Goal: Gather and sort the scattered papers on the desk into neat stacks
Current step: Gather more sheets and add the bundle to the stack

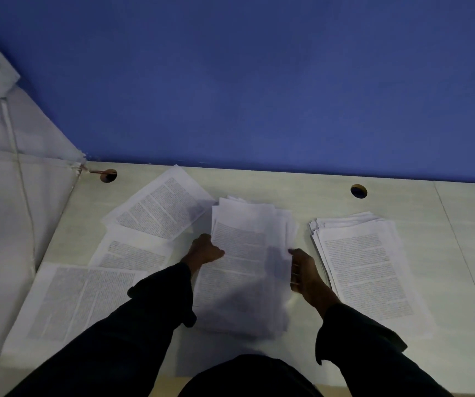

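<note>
Both hands hold paper bundle lengthwise, pointing away.

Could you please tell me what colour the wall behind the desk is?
The wall is blue, seen best in the head view, the only one.

free: bare desk behind papers | blocked: right stack, loose sheets left

Head camera looks steeply down, close over the desk.
</note>
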Available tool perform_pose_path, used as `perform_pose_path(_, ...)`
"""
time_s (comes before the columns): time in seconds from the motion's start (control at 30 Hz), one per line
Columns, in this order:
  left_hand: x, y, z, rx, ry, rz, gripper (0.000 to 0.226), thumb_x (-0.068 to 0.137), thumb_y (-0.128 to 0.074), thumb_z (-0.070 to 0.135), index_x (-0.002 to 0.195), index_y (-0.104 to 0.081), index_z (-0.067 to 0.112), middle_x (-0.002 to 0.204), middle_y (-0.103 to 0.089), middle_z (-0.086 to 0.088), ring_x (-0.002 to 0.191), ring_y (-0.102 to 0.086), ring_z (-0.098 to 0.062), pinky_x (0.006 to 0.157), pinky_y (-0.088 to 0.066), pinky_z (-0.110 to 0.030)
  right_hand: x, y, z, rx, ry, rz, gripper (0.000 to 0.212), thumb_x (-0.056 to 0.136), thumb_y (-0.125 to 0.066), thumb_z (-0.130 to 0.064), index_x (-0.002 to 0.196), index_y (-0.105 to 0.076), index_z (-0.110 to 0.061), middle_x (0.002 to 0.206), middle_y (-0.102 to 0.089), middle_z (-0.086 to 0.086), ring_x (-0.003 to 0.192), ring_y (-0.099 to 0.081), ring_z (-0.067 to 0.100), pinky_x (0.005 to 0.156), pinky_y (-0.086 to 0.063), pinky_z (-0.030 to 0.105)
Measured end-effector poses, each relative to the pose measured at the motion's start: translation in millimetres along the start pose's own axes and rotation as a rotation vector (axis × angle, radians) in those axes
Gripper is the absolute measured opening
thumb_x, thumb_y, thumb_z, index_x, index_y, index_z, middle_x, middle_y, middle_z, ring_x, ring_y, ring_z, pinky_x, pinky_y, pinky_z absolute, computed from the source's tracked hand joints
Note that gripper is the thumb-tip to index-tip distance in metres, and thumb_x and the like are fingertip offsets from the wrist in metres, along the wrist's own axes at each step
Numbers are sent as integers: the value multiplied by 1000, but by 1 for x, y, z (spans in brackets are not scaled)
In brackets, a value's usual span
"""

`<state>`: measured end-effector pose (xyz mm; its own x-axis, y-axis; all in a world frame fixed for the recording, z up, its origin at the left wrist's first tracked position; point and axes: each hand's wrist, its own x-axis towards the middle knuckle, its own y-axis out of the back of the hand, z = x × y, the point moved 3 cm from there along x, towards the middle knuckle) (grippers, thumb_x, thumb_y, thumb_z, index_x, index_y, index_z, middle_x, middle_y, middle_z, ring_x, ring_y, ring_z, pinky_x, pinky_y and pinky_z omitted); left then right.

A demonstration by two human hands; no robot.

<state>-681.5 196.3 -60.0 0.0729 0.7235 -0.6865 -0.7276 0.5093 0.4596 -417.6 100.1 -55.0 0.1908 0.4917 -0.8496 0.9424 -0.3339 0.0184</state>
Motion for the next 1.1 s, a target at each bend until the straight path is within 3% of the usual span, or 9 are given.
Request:
perform_pose_path(0.23, -20, 10, -21, -238, -91, 132, 55, 85, -79, 29, 125, -48, 9, 110, -63, -4, 99, -61, -20, 77, -49, -27, 5, -44, -1, -167, 192, -47, 55, 70, -92, -5, 118, -67, 3, 111, -73, 15, 99, -70, 33, 92, -59, 52)
perform_pose_path(0.4, -50, 64, -95, -140, -47, 915, 28, 81, -71, 6, 105, -57, 0, 99, -65, -21, 91, -65, -39, 74, -51, -42, 7, -62, 6, -85, 120, -48, 38, 72, -86, 7, 107, -71, 8, 101, -74, 21, 85, -71, 33, 88, -59, 52)
perform_pose_path(0.47, -72, 77, -128, -119, 238, 1036, 39, 73, -72, 4, 107, -55, -2, 107, -59, -27, 99, -60, -45, 78, -50, -50, 7, -72, 7, -87, 112, -83, 45, 72, -88, 3, 113, -70, 8, 107, -75, 20, 90, -71, 32, 81, -61, 46)
perform_pose_path(0.6, -103, 81, -191, -18, 622, 817, 87, 81, -75, 41, 143, -32, -3, 144, -38, -31, 131, -40, -51, 106, -36, -59, 1, -109, 9, -100, 165, -146, 43, 75, -87, 2, 114, -71, 5, 107, -75, 15, 88, -69, 28, 79, -59, 38)
perform_pose_path(0.83, -130, 16, -178, 210, 236, 467, 93, 100, -48, 50, 156, 12, 5, 164, 14, -16, 153, 6, -31, 125, -8, -35, -5, -141, 26, -190, 225, -107, 47, 76, -87, -1, 118, -67, 9, 110, -72, 18, 101, -69, 32, 98, -56, 51)
perform_pose_path(0.9, -133, 10, -168, 183, 53, 416, 63, 105, -45, 35, 156, -23, 6, 163, -20, -17, 149, -22, -20, 111, -33, -11, -2, -123, 25, -191, 240, -58, 49, 78, -87, -1, 119, -65, 14, 109, -71, 21, 93, -68, 30, 89, -58, 48)
perform_pose_path(0.97, -135, 15, -163, 308, -97, 580, 49, 97, -45, 33, 133, -60, 3, 128, -65, -19, 115, -65, -30, 81, -59, -25, 2, -98, 23, -171, 230, 5, 53, 80, -85, -3, 120, -58, 18, 102, -69, 20, 91, -63, 27, 78, -55, 38)
perform_pose_path(1.03, -123, 26, -161, 531, -239, 581, 54, 90, -54, 30, 137, -57, 5, 116, -70, -16, 98, -70, -33, 74, -60, -37, 3, -78, 23, -180, 203, 55, 58, 83, -84, -8, 126, -54, 16, 103, -65, 17, 97, -58, 27, 82, -51, 37)
perform_pose_path(1.1, -112, 43, -150, 695, -294, 409, 72, 88, -63, 15, 154, -35, 11, 138, -56, -16, 122, -56, -34, 95, -49, -41, 2, -64, 28, -206, 170, 109, 61, 87, -82, -13, 133, -53, 13, 113, -63, 20, 100, -56, 27, 97, -50, 42)
